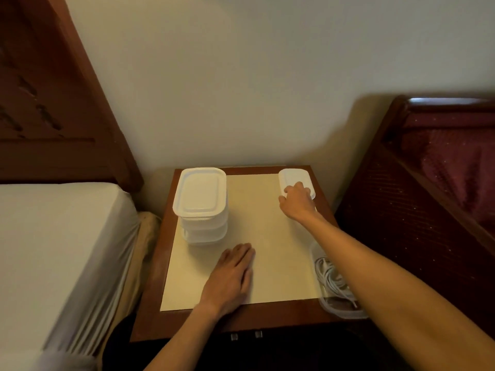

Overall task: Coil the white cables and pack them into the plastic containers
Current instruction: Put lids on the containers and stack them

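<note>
A stack of lidded white plastic containers (201, 199) stands at the back left of the small table (158, 277). A white lid (292, 178) lies at the back right, and my right hand (297, 202) rests on its near edge with fingers curled over it. An open clear container (334, 306) sits at the table's front right edge, partly under my right forearm, with a coiled white cable (330, 277) inside. My left hand (233, 274) lies flat on the cream tabletop, fingers together, holding nothing.
A bed with a white sheet (53, 250) and a dark wooden headboard (53, 103) flanks the table on the left. A dark red upholstered wooden seat (428, 196) stands on the right. A plain wall is behind.
</note>
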